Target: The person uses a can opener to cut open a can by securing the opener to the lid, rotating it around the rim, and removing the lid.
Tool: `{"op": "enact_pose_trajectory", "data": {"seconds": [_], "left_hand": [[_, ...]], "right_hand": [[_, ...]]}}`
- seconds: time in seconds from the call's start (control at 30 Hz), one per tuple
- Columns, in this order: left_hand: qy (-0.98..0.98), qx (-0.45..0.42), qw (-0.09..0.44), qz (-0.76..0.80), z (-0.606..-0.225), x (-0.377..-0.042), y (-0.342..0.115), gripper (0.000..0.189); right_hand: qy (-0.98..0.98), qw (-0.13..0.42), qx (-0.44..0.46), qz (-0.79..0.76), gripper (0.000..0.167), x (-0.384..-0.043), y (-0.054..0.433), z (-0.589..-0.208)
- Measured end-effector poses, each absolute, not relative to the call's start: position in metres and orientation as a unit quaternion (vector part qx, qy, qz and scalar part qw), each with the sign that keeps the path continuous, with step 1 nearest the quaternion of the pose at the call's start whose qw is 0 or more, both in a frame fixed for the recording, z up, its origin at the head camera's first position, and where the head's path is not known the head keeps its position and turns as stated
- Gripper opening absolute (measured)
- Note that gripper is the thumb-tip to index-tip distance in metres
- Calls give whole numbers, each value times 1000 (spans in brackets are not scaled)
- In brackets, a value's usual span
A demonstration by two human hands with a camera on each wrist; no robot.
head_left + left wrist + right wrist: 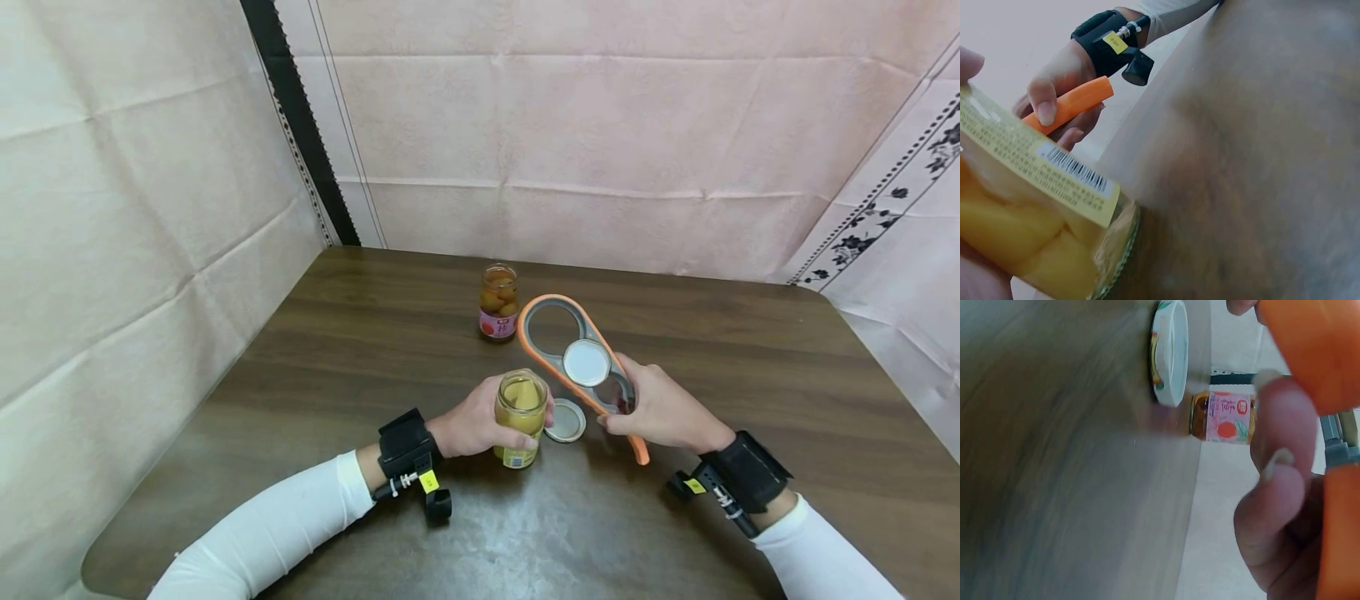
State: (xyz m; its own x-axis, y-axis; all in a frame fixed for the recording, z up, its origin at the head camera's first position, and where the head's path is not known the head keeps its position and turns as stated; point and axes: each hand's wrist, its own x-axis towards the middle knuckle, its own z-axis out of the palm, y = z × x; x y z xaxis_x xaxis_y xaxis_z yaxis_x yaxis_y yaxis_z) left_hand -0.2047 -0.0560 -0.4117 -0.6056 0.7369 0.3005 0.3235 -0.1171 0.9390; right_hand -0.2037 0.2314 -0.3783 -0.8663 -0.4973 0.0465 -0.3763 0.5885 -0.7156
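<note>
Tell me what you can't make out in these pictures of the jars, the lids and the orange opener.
- Near jar base: head view, left hand wraps it; left wrist view crops it at the frame edge.
- Far jar label text: too small in head view, blurred in right wrist view.
- Opener handle: right hand covers it.
- Lid on table: partly hidden behind the jar and opener.
</note>
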Motion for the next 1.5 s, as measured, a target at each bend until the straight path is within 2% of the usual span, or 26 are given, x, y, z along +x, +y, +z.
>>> {"op": "enact_pose_trajectory", "data": {"seconds": [0.37,0.7,0.83,1.2,1.5], "left_hand": [[666,348,120,648,-414,-190,-51,45],[697,310,79,641,-411,-189,-50,47],[701,295,53,647,-410,-189,-48,45],[706,272,27,653,-403,-198,-43,46],[723,229,11,652,-395,-219,-35,55]], "right_hand": [[892,90,-240,-372,43,-203,238,-385],[889,77,-244,-379,64,-207,239,-390],[892,70,-233,-382,64,-208,239,-391],[887,87,-220,-396,60,-210,243,-392],[892,89,-217,-387,61,-214,246,-391]]}}
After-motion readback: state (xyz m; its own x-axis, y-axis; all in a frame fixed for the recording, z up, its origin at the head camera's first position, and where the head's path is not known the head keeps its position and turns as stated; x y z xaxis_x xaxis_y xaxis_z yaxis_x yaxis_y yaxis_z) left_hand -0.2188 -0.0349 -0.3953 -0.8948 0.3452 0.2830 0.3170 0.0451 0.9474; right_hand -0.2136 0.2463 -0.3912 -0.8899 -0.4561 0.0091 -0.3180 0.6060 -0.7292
